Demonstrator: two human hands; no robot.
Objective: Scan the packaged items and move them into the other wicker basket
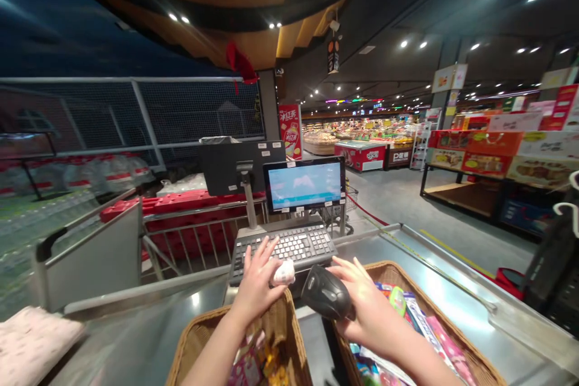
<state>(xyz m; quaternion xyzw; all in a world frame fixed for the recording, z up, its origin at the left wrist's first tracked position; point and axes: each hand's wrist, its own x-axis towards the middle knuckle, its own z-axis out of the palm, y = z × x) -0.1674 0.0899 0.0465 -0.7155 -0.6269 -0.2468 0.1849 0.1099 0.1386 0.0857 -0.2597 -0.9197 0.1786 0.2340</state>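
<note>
— Where does your camera sit?
— On your head, facing forward and down, close above your left hand (257,289) and right hand (368,319)
— And farther off?
— The shop floor (389,193), well beyond the keyboard (283,250)

Checkout monitor (303,184) on stand; red chest freezer (359,155) beyond; cartons (474,154) stacked right.

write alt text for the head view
At a supermarket checkout, the left hand holds a white item and the right hand is against a black handheld barcode scanner, above wicker baskets of packaged goods. A keyboard and screen stand ahead.
</note>
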